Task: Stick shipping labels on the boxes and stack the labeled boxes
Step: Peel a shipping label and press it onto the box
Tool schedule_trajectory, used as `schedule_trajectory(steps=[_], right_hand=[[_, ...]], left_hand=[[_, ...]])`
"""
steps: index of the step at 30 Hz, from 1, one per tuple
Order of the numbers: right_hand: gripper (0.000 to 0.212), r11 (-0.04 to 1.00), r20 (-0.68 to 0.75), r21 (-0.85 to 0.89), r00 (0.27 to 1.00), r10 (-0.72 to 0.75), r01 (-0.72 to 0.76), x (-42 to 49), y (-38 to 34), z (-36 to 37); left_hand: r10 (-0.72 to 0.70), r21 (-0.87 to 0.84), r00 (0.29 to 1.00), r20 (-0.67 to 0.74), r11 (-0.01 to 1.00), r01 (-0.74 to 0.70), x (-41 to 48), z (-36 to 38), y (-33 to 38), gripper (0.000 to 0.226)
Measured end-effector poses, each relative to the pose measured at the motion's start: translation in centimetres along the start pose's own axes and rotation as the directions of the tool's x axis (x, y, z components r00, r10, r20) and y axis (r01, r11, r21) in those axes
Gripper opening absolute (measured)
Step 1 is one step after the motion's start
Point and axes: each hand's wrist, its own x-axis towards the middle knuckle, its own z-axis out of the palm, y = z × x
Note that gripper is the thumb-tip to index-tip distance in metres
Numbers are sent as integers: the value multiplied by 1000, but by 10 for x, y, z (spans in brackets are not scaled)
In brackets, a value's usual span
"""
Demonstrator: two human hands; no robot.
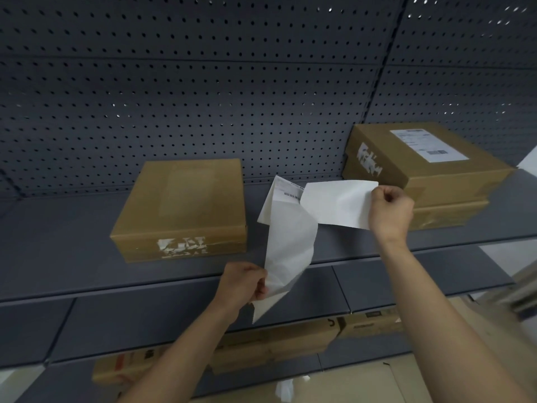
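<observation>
Nearest, at 6 o'clock, brown cartons (276,341) lie on a lower shelf level, partly hidden by both forearms. A crumpled white scrap (284,389) sits below them.

Left hand (247,282), at 7 o'clock from frame centre: fingers and thumb pinch the bottom end of a thin white backing sheet (287,245), which rises and curls toward 12 o'clock.

Right hand (390,209), at 3 o'clock: fingers curled tight, gripping the right edge of the shipping label (337,203). The label is held in the air, blank side to the camera. A barcode strip shows at its 9 o'clock end, where it meets the backing sheet.

Grey shelf (58,242): an unlabeled box (186,199) lies flat at 9 o'clock of the label, apart from it. Torn white tape remnants show on its front wall.

At 2 o'clock, a labeled box (406,158) lies on top of a second box (447,216), with a white printed label (428,145) on its lid.

Farthest: dark pegboard wall (203,82).
</observation>
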Motion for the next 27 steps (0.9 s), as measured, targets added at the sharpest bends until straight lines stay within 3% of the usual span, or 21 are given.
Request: schedule_trajectory(steps=[12,20,27], right_hand=[[22,990,-128,136,992,-14,31,-2,-6,1],[19,970,-124,219,989,-78,104,-13,-22,0],[15,933,-16,279,973,-231,226,-42,-44,5]], left_hand=[[13,73,1000,8,997,-14,-3,1,-2,18],[95,181,995,30,979,-99,-12,4,2,12],[323,514,944,58,801,-306,-17,4,2,19]])
